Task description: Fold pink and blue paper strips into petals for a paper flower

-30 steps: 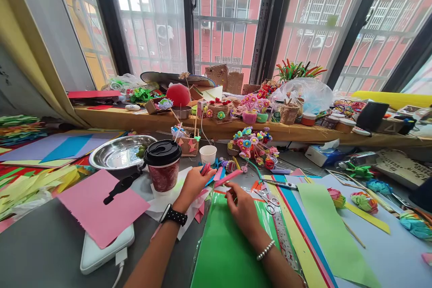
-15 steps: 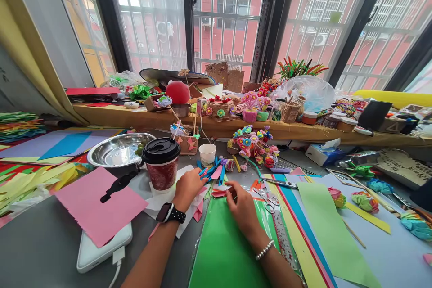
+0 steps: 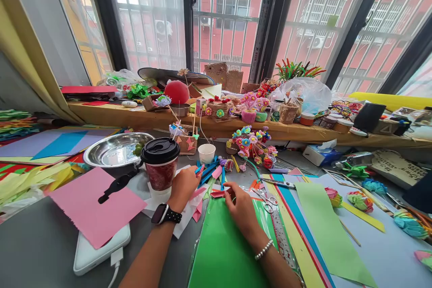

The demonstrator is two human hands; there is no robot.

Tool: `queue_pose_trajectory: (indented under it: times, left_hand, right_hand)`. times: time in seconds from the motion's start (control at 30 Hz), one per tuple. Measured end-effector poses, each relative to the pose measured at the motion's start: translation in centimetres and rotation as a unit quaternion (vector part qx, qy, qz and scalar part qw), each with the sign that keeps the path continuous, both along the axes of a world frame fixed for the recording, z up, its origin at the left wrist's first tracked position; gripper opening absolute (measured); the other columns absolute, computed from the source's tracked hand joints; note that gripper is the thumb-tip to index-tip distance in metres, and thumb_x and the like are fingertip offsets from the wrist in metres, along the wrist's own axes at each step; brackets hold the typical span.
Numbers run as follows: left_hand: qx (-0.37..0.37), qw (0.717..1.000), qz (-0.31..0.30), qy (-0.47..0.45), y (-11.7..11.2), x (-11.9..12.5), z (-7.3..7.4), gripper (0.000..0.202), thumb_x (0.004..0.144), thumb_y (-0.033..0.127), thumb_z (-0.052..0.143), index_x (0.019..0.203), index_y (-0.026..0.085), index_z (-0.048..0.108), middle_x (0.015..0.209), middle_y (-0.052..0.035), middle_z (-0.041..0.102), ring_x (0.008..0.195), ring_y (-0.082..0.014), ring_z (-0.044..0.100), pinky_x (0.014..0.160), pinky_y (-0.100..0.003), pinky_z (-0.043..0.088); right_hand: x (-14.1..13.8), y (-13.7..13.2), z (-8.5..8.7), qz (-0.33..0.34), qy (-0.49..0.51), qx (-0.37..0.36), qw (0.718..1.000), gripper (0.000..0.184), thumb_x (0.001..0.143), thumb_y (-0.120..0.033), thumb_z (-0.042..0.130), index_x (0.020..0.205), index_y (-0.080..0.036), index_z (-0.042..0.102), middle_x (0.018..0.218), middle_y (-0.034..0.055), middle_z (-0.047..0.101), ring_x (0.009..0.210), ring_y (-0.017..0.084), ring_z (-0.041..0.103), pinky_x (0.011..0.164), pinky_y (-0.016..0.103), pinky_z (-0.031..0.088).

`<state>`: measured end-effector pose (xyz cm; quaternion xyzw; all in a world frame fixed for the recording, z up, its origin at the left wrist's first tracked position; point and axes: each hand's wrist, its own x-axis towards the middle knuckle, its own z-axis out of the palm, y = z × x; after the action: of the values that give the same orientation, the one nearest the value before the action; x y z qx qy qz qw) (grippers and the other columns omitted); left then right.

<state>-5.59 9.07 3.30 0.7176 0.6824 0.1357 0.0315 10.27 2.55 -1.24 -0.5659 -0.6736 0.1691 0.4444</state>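
My left hand [image 3: 184, 187], with a black-strapped watch at the wrist, has its fingers closed round a small folded paper piece [image 3: 200, 170] in blue and pink. Just beyond it lies a pile of blue folded paper strips [image 3: 211, 170]. My right hand [image 3: 240, 204], wearing a beaded bracelet, rests over the top of a green sheet [image 3: 216, 243] in a clear sleeve. Its thumb and curled fingers pinch a pinkish-red folded paper strip [image 3: 218, 194]. Pink and white paper pieces [image 3: 196, 211] lie below my left hand.
A lidded coffee cup [image 3: 161, 166] stands left of my left hand, near a steel bowl [image 3: 116, 155]. A paper cup [image 3: 207, 153] is behind the blue strips. Scissors [image 3: 270, 200] and a ruler [image 3: 281, 234] lie right of my right hand. Pink paper [image 3: 97, 207] covers part of a white power bank [image 3: 101, 247].
My left hand has drawn slightly left, away from the blue strips, with the blue and pink folded paper in its fingers. My right hand stays almost where it was.
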Motion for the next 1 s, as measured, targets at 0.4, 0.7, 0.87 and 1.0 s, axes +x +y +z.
queue_pose_trajectory:
  times: [0.4,0.7,0.87,1.0]
  left_hand:
    - [0.016,0.974,-0.228,0.002,-3.5,3.7,1.7,0.017,0.077,0.028,0.043,0.075,0.018,0.056,0.073,-0.0053,0.064,0.068,-0.0174,0.058,0.053,-0.022,0.032]
    - [0.064,0.948,-0.311,0.011,-4.1,4.9,0.1,0.02,0.078,0.034,0.046,0.086,0.021,0.058,0.08,-0.0045,0.067,0.074,-0.0192,0.061,0.058,-0.023,0.039]
    - [0.053,0.965,-0.255,-0.035,-3.2,5.0,-0.6,0.026,0.078,0.041,0.044,0.082,0.021,0.059,0.076,-0.0036,0.067,0.072,-0.0184,0.061,0.056,-0.022,0.039]
    - [0.025,0.991,-0.13,-0.021,-2.6,5.0,-1.1,0.029,0.08,0.041,0.038,0.09,0.021,0.057,0.08,-0.0073,0.066,0.075,-0.0225,0.062,0.057,-0.025,0.04]
  right_hand:
    - [1.0,1.1,0.1,0.063,0.345,-0.108,0.93,0.049,0.074,-0.055,0.044,0.074,-0.01,0.064,0.062,0.0085,0.066,0.053,0.015,0.061,0.047,0.022,0.044]
    - [0.8,0.5,0.4,-0.017,0.311,-0.113,0.943,0.044,0.071,-0.053,0.047,0.058,-0.013,0.06,0.05,0.0024,0.058,0.044,0.013,0.054,0.042,0.021,0.042]
    - [1.1,0.9,0.0,-0.047,0.352,-0.122,0.927,0.042,0.069,-0.054,0.047,0.056,-0.016,0.055,0.047,0.0005,0.056,0.043,0.013,0.051,0.044,0.024,0.043]
    - [1.3,1.2,-0.3,-0.066,0.373,-0.108,0.919,0.04,0.069,-0.054,0.046,0.052,-0.018,0.048,0.044,-0.0026,0.05,0.039,0.011,0.047,0.043,0.023,0.04]
